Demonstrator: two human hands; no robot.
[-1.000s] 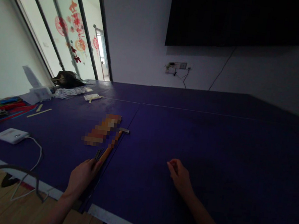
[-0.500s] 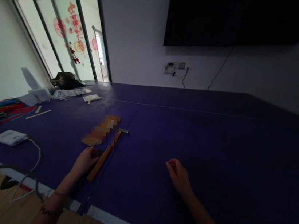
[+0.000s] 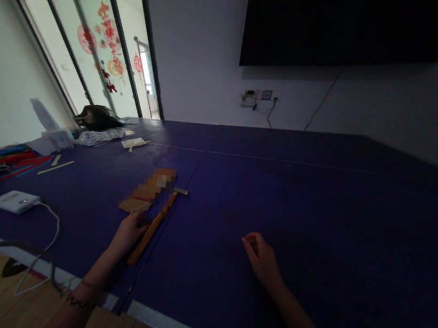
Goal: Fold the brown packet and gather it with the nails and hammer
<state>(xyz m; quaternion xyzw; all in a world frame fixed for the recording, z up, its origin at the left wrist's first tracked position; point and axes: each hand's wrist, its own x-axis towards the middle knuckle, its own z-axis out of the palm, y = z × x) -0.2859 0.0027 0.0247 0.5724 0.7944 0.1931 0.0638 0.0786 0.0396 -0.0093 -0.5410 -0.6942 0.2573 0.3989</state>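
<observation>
My left hand (image 3: 130, 232) is closed, its fingers bent down on the table just left of a hammer. Small dark, thin pieces (image 3: 144, 222) show at its fingertips; what they are, I cannot make out. The hammer (image 3: 145, 240) lies at a slant, its wooden handle towards me and its metal head away. Beyond the left hand, close to its fingers, is a flat brown piece (image 3: 135, 205), partly blurred out. My right hand (image 3: 262, 254) rests on the table farther right, fingers curled together with nothing visible in them.
A purple-covered table (image 3: 316, 220) spreads before me. On the left lie a white box-like device (image 3: 16, 202) with a cable, a pile of coloured tools (image 3: 5, 160), pale strips (image 3: 56, 167) and a small white packet (image 3: 134, 143). A black bag (image 3: 96, 117) sits at the back left.
My left hand has shifted slightly forward and right, and its fingers now cover most of the small dark pieces. My right hand and the hammer have stayed in place.
</observation>
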